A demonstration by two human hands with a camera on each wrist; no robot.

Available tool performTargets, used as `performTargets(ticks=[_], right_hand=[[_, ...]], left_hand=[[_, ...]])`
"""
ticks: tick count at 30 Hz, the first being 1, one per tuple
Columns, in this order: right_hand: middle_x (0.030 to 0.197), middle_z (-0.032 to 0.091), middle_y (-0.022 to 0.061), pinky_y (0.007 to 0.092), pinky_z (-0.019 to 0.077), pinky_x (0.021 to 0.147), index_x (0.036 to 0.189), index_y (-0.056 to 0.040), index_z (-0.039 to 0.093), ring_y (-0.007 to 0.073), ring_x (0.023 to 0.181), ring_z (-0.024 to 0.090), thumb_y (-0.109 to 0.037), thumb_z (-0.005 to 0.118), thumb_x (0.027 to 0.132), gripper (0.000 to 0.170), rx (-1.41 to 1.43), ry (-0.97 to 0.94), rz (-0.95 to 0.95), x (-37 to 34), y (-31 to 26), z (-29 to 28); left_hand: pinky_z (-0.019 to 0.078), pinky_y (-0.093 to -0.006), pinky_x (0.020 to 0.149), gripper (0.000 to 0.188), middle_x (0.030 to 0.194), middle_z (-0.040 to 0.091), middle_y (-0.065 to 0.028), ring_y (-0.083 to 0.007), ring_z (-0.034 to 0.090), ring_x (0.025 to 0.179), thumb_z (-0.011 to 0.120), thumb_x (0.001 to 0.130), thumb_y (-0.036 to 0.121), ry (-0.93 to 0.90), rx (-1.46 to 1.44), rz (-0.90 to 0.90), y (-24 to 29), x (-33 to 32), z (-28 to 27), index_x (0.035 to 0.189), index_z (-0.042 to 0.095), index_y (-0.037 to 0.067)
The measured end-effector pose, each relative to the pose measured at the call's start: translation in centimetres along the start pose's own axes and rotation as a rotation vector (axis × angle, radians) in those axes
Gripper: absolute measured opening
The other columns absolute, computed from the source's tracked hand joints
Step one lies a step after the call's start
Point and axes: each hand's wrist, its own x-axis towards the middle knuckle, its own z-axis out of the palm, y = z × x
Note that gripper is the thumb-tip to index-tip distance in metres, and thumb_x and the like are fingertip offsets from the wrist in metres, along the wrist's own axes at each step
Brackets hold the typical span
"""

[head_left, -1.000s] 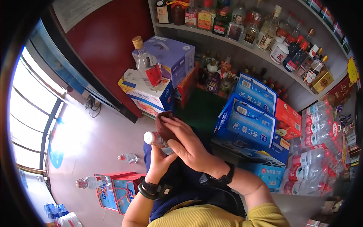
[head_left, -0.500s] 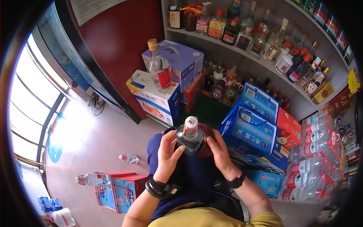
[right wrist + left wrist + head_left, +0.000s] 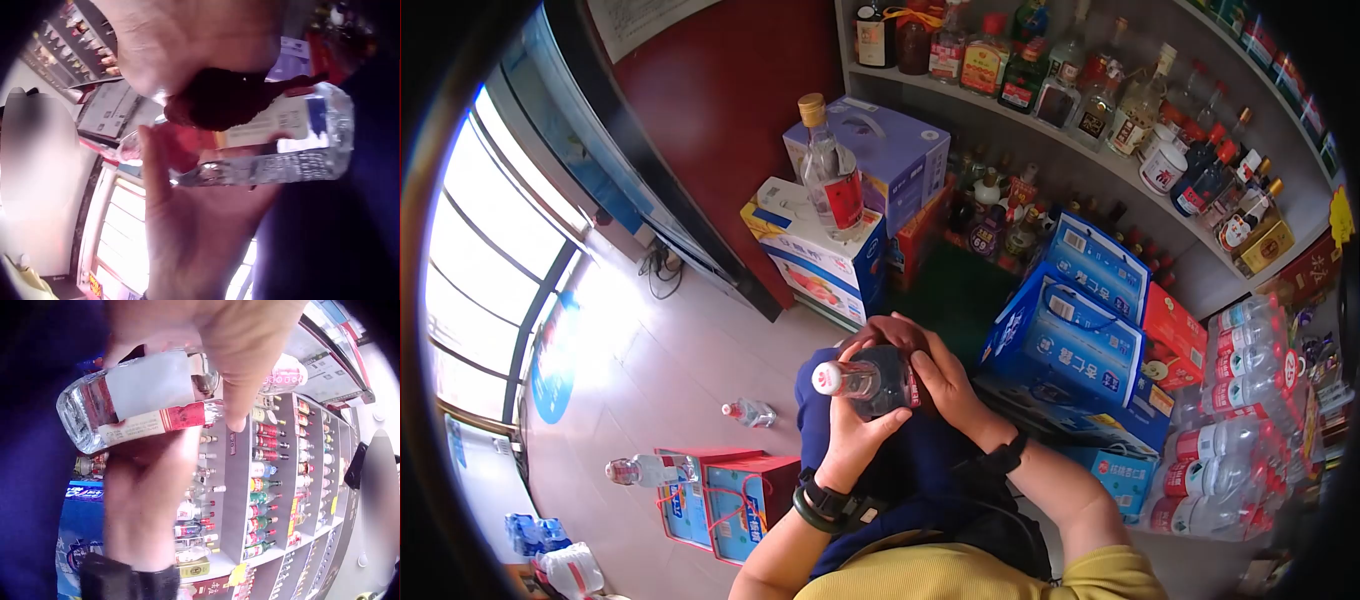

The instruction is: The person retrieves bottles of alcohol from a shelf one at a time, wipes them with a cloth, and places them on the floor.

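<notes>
A clear glass bottle [image 3: 884,378] with a white cap and a red-and-white label is tilted over the person's lap, its cap toward the left. My left hand [image 3: 852,442] grips it around the neck and shoulder, thumb along the near side. In my right hand [image 3: 948,392] is a dark brown cloth [image 3: 892,332], held against the bottle's far and right side. The right wrist view shows the cloth [image 3: 219,103] bunched under the right fingers, over the label. Ridged glass and a pale label panel of the bottle [image 3: 150,384] show in the left wrist view.
A gold-capped bottle [image 3: 832,190] stands on a white carton [image 3: 815,250] ahead. Blue cartons [image 3: 1070,330] and shrink-wrapped water bottles [image 3: 1220,440] are at right, below bottle-filled shelves. Left on the floor are a small bottle [image 3: 750,413] and red-and-blue gift bags [image 3: 735,515], another bottle lying across them.
The bottle turned from cap leftward to cap toward the head camera, then tipped left again. The right hand with the cloth moved from over the bottle to its right and far side.
</notes>
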Motion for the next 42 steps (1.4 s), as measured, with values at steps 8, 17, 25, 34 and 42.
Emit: performTargets(ticks=[8,17,25,34,42], right_hand=[[0.155,0.032,0.0253,0.0428,0.0222,0.119,0.150,0.0050,0.030,0.0387,0.146,0.028,-0.018,0.050,0.102,0.057,-0.364,0.019,-0.073,-4.2,-2.3,1.6],[0.142,0.050,0.0204,0.0400,0.0352,0.111,0.138,0.0009,0.047,0.0347,0.133,0.047,-0.019,0.053,0.101,0.043,-0.315,0.040,-0.042,0.2,-1.4,0.9],[0.134,0.059,0.0123,0.0313,0.0389,0.107,0.140,0.0002,0.047,0.0185,0.125,0.054,-0.015,0.049,0.104,0.039,-0.013,0.007,0.151,-2.5,-1.2,-2.6],[0.133,0.057,0.0163,0.0417,0.0365,0.111,0.135,-0.0023,0.053,0.0342,0.128,0.051,-0.014,0.055,0.097,0.040,-0.388,-0.184,-0.293,1.0,-7.6,0.8],[0.115,0.065,0.0136,0.0330,0.0473,0.092,0.128,0.0000,0.055,0.0214,0.108,0.063,-0.019,0.048,0.104,0.031,-0.175,-0.028,0.161,-1.3,0.9,-2.5]], left_hand=[[0.0354,-0.0395,0.114,0.109,0.151,0.037,-0.0136,-0.0247,0.042,0.137,0.088,0.073,0.026,0.077,-0.232,-0.016,-0.8,-0.6,-0.2,0.153,0.018,0.003],[0.0366,-0.0388,0.112,0.096,0.140,0.045,-0.0106,-0.0240,0.046,0.131,0.087,0.076,0.015,0.061,-0.359,-0.093,-0.6,0.1,-1.0,0.149,0.025,0.006],[0.0343,-0.0371,0.113,0.117,0.144,0.042,-0.0124,-0.0236,0.043,0.134,0.094,0.064,0.034,-0.140,0.204,-0.041,-0.3,1.1,-3.0,0.153,0.026,0.000],[0.0427,-0.0337,0.104,0.088,0.130,0.051,-0.0100,-0.0191,0.053,0.122,0.084,0.067,0.007,0.119,0.196,0.050,1.0,-1.7,1.9,0.140,0.036,0.000],[0.0375,-0.0367,0.110,0.086,0.133,0.048,-0.0120,-0.0254,0.048,0.128,0.089,0.060,0.005,-0.097,0.172,0.102,0.4,0.8,-0.8,0.135,0.045,0.005]])
